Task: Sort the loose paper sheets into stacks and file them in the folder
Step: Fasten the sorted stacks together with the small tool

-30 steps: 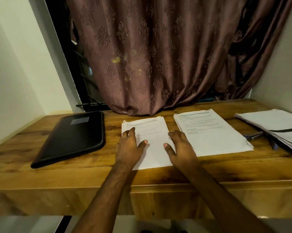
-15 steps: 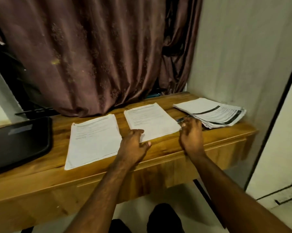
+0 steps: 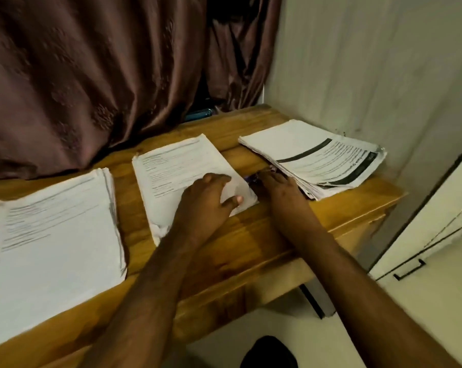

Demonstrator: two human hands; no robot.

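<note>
Three lots of white printed sheets lie on the wooden desk (image 3: 251, 235). A squared stack (image 3: 51, 229) sits at the left, a second stack (image 3: 171, 168) in the middle, and a looser fanned pile (image 3: 317, 155) at the right by the wall. My left hand (image 3: 208, 200) rests on the middle stack's near right corner, fingers relaxed and thumb out on the paper. My right hand (image 3: 280, 187) lies between the middle stack and the right pile. Its fingertips touch a small blue-purple object (image 3: 251, 179) at the pile's edge. The black folder is out of view.
A brown curtain (image 3: 91, 75) hangs behind the desk, with a blue object (image 3: 200, 114) at its foot. A pale wall (image 3: 370, 75) closes the right side. A cabinet door with a handle (image 3: 410, 269) stands past the desk's right end.
My view has swung right, so the folder has left the frame. Both hands moved from the left stack to the right: the left onto the middle stack, the right to the pile's edge.
</note>
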